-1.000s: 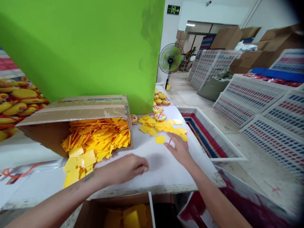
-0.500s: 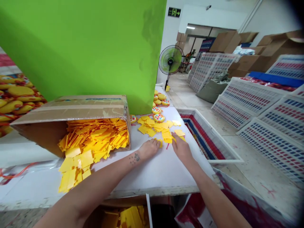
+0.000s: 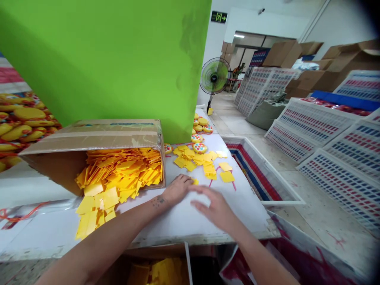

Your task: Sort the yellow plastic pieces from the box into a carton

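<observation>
My left hand (image 3: 179, 187) rests on the white table with its fingers curled together beside a small yellow piece (image 3: 195, 181); whether it grips anything is hidden. Just right of it, my right hand (image 3: 212, 204) hovers with thumb and forefinger apart and nothing between them. Beyond both hands lie scattered flat yellow cards (image 3: 190, 157), and a yellow card (image 3: 227, 176) lies farther right near pink strips. On the left, a cardboard box (image 3: 97, 136) on its side spills a heap of yellow cards (image 3: 127, 170).
Yellow round toys with coloured dots (image 3: 199, 147) sit by the green panel (image 3: 118, 59). A lined white crate (image 3: 285, 190) stands right of the table (image 3: 178, 221). Below the front edge is an open box with yellow pieces (image 3: 166, 271). A fan (image 3: 213, 77) stands behind.
My right hand has moved left and nearer, off the cards at the right, and its thumb and forefinger have spread. My left hand has shifted slightly left.
</observation>
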Demonstrator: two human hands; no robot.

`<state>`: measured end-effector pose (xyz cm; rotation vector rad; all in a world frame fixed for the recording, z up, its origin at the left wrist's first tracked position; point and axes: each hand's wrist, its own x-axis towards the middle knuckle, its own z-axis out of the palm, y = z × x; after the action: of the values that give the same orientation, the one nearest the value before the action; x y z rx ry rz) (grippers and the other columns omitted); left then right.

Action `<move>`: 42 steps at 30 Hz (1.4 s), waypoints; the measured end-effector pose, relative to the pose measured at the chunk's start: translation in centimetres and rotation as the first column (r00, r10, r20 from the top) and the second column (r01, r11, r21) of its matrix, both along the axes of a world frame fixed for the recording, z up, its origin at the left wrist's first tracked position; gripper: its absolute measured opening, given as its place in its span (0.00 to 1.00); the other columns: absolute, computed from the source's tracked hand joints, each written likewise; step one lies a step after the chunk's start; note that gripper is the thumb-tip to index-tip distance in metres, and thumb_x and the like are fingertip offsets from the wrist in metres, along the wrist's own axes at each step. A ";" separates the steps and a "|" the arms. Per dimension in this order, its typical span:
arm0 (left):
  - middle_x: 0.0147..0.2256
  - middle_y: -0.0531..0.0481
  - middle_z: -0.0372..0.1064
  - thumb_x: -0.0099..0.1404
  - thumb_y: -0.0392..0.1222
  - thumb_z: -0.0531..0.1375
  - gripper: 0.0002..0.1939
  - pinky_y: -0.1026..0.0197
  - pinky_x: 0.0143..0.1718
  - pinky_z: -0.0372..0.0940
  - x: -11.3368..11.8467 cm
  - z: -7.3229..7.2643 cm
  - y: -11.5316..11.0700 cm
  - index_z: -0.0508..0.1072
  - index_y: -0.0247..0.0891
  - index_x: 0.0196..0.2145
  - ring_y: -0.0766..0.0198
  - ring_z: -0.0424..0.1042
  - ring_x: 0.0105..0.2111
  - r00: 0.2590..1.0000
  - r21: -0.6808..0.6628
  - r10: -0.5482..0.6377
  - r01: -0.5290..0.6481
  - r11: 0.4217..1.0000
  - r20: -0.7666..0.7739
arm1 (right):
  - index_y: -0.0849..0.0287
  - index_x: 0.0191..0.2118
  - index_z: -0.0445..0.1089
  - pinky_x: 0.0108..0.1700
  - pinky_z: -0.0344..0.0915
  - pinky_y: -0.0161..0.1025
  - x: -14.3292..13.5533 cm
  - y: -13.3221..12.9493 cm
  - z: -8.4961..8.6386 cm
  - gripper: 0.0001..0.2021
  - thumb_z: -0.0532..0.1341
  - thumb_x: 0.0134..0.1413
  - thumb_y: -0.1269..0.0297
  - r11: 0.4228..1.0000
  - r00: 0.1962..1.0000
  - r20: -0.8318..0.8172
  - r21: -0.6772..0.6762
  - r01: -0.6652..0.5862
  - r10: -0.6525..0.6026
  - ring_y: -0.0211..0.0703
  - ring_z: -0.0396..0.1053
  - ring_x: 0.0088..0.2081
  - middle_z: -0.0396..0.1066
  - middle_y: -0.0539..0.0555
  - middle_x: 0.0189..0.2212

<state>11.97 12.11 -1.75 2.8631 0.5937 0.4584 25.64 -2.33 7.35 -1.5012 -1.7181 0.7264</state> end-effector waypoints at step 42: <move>0.52 0.37 0.67 0.61 0.61 0.58 0.26 0.48 0.57 0.59 -0.3 -0.1 0.1 0.68 0.36 0.46 0.51 0.64 0.55 0.990 -0.129 0.036 -0.019 0.991 0.138 | 0.68 0.57 0.63 0.58 0.56 0.53 6.3 7.2 -5.4 0.29 0.65 0.52 0.59 0.940 0.765 0.561 0.080 0.331 -0.317 0.60 0.60 0.58 0.66 0.68 0.55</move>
<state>11.65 12.20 -1.89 2.6789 0.6148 0.5980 31.94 4.92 1.99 -2.1160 -1.7783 0.1046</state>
